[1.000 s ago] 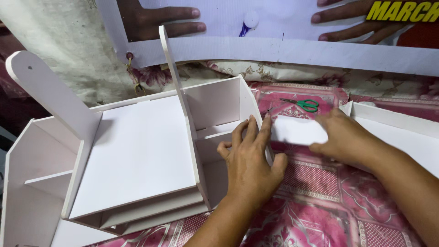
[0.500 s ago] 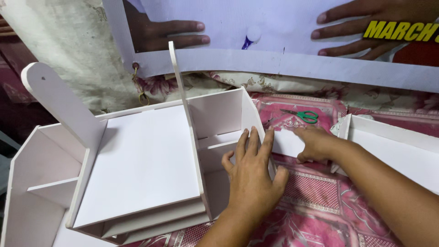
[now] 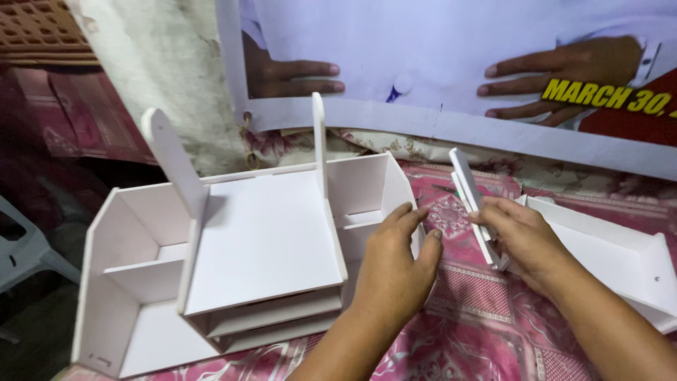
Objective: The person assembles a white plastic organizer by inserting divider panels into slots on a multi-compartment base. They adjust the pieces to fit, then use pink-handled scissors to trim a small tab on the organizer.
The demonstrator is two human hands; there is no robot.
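The right hand [image 3: 518,236] has lifted the white panel [image 3: 471,201] off the organizer's [image 3: 261,247] right side; it now stands tilted on edge on the pink cloth [image 3: 486,331], pinched in curled fingers. The left hand [image 3: 395,261] stays flat, fingers together, against the organizer's right wall, so the piece is apart from it again.

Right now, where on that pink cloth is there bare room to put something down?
One free patch of pink cloth lies low between the left hand and the right hand. A smaller strip shows above them, between the white shelf unit and the loose white panel. Left is crowded by the unit; the far right by another white tray.
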